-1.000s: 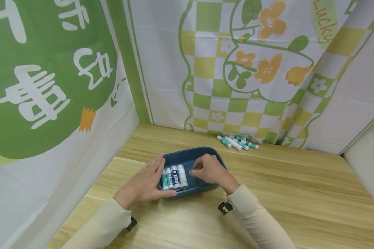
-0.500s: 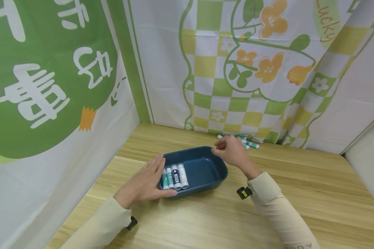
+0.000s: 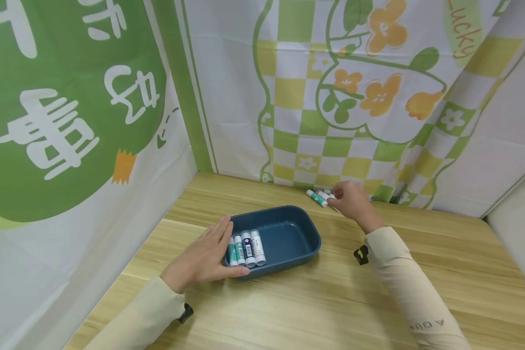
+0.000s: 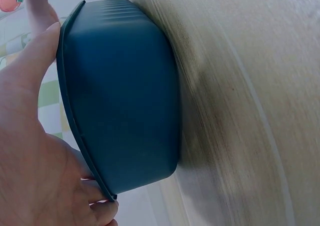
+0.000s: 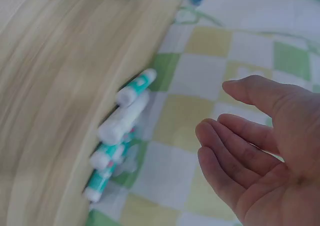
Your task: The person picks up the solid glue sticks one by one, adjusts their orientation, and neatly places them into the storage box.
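Note:
A dark blue plastic box [image 3: 288, 238] stands on the table. In its left end several glue sticks [image 3: 247, 248] lie side by side, with teal, navy and white labels. My left hand [image 3: 205, 250] spans that end and holds the rim, thumb along the near side, fingers toward the far corner; the left wrist view shows the box's outer wall [image 4: 122, 96]. My right hand [image 3: 352, 201] is over the glue sticks [image 3: 318, 197] at the back and hides some of them. In the right wrist view its thumb and loosely bent fingers are apart, holding nothing, beside the glue stick pile [image 5: 122, 123].
Printed cloth [image 3: 332, 146] hangs along the table's back edge, right behind the loose glue sticks. Another cloth wall [image 3: 92, 233] borders the left side. Bare wooden tabletop [image 3: 297, 311] extends in front of the box and to its right.
My right hand has left the inside of the box and moved back and right to the loose glue sticks. My left hand and the box have stayed put.

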The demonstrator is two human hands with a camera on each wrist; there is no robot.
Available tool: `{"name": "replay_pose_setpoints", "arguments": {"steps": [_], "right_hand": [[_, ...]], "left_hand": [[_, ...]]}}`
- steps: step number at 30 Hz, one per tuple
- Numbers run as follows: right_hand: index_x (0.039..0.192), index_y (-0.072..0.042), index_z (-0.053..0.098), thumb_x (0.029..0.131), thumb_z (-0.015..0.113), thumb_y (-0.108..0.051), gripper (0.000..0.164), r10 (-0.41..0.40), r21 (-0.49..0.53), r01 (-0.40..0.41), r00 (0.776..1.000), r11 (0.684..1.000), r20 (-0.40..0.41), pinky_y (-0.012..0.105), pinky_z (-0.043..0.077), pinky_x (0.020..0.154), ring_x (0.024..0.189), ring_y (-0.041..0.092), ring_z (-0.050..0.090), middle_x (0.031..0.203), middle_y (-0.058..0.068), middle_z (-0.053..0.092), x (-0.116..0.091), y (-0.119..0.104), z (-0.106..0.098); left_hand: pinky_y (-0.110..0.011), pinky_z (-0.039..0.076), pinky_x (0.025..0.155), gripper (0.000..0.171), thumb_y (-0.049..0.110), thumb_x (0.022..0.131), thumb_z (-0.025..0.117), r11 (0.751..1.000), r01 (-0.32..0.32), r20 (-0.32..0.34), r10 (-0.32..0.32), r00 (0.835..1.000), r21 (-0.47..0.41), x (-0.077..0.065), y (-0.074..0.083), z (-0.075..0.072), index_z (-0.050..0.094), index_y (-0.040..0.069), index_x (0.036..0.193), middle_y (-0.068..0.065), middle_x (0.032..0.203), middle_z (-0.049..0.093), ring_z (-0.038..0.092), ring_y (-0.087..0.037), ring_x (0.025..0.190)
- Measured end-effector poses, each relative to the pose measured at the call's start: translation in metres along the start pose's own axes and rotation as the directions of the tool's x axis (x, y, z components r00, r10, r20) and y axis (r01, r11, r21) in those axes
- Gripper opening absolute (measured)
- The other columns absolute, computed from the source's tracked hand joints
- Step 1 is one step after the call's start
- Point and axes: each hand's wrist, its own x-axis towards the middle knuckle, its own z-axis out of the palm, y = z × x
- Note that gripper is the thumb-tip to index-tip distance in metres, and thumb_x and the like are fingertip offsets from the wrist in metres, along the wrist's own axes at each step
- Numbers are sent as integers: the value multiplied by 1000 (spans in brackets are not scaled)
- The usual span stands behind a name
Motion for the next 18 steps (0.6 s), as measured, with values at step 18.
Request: {"name": "replay_pose_setpoints", "arguments": {"steps": [18], "right_hand": [[70,-5,57,93,76,-10,30,72,-177,-69,997,982,12,33,35,60,65,18,39,67,3,44,30,61,40]], "left_hand": [[-55,19,135,126,86,88,56,1000,8,17,-8,1000,1,-1,-1,0,16,-4,167,-22,177,3,9,-38,166]]}}
